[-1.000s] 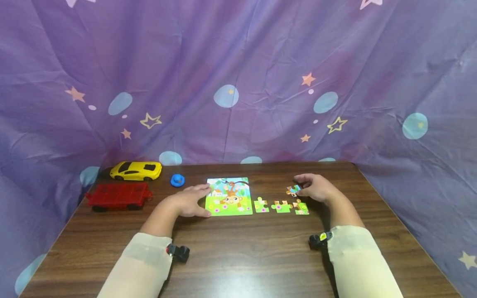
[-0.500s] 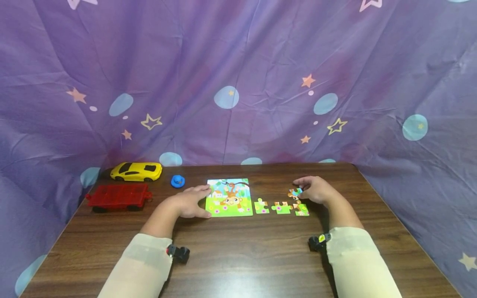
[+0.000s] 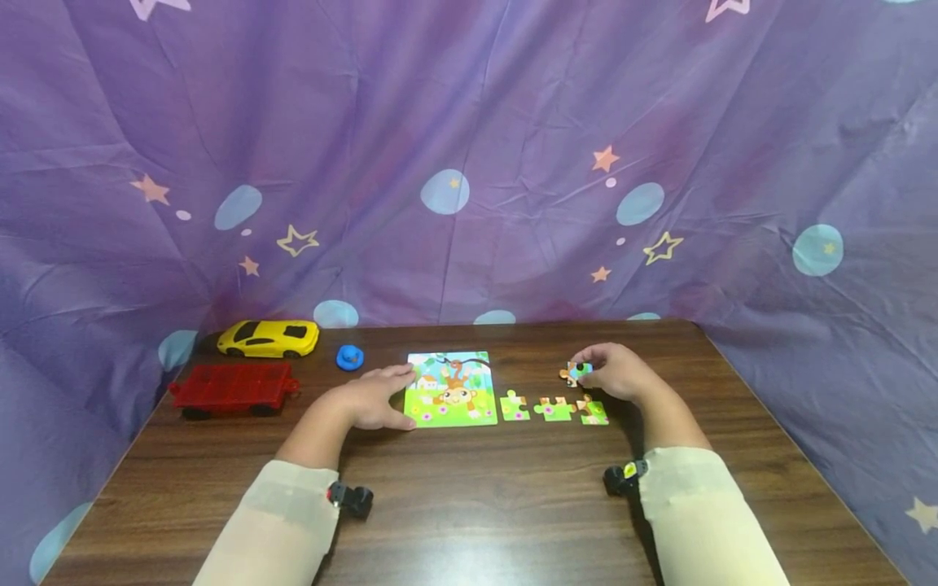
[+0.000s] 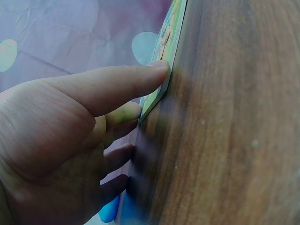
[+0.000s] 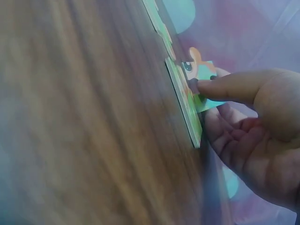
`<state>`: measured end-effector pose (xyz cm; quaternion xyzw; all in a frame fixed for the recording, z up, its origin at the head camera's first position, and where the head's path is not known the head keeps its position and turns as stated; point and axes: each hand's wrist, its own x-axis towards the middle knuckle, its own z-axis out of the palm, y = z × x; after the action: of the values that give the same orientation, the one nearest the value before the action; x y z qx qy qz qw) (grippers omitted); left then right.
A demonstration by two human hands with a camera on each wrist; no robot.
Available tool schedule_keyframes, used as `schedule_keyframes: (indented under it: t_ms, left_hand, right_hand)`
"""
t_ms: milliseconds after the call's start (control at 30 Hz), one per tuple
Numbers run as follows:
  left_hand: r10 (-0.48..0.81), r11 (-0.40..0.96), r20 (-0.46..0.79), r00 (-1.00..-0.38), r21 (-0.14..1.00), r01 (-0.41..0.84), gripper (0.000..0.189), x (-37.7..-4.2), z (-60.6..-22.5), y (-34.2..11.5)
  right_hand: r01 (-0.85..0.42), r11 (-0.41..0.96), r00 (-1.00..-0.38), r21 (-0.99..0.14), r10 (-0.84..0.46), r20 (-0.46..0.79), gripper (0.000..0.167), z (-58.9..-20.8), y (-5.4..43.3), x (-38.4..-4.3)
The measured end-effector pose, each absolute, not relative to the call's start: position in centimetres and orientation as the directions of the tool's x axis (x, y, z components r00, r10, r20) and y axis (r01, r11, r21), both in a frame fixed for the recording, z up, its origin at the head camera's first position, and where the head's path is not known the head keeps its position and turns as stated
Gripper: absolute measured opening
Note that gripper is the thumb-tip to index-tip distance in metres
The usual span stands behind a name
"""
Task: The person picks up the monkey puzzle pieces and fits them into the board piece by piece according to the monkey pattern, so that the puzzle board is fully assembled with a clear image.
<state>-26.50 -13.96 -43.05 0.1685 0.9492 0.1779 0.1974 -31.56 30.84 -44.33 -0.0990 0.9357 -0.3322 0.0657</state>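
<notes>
Right grip [image 3: 621,372] pinches a puzzle piece [image 3: 574,375], best held near its edge; left grip [image 3: 372,398], fingers apart, should steady the picture board [image 3: 452,392].

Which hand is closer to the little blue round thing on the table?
The left. The left hand is just in front of the blue round thing, slightly right; the right hand is far to its right, beyond the monkey picture.

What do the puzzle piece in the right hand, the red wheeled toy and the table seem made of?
Puzzle piece: thick card or thin wood, unclear which; flat, with a smooth printed face.
Red wheeled toy: probably translucent plastic; darker lines seem to show through its body.
Table: wood or laminate, satiny; brown grain and a soft glare show.
</notes>
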Motion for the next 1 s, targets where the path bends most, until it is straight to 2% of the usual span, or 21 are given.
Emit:
schedule_keyframes:
  t_ms: [267,500,700,1000]
  left_hand:
    - [0.391,0.879,-0.316,-0.865,0.406,0.249,0.095,-26.6,-43.1,-14.0]
    - [0.398,0.876,-0.318,-0.861,0.412,0.253,0.094,-26.5,-43.1,-13.9]
    - [0.400,0.874,-0.316,-0.860,0.413,0.255,0.095,-26.5,-43.0,-14.0]
    - [0.412,0.872,-0.312,-0.856,0.408,0.272,0.094,-26.7,-43.1,-14.1]
  right_hand:
    - [-0.184,0.692,-0.950,-0.698,-0.308,-0.056,0.022,-43.2,27.4,-31.4]
    - [-0.279,0.676,-0.910,-0.682,-0.412,-0.036,0.023,-42.7,23.3,-31.1]
    - [-0.300,0.644,-0.890,-0.704,-0.454,-0.036,0.024,-42.6,20.6,-31.2]
    - [-0.343,0.651,-0.867,-0.677,-0.496,-0.038,0.025,-42.4,17.3,-31.5]
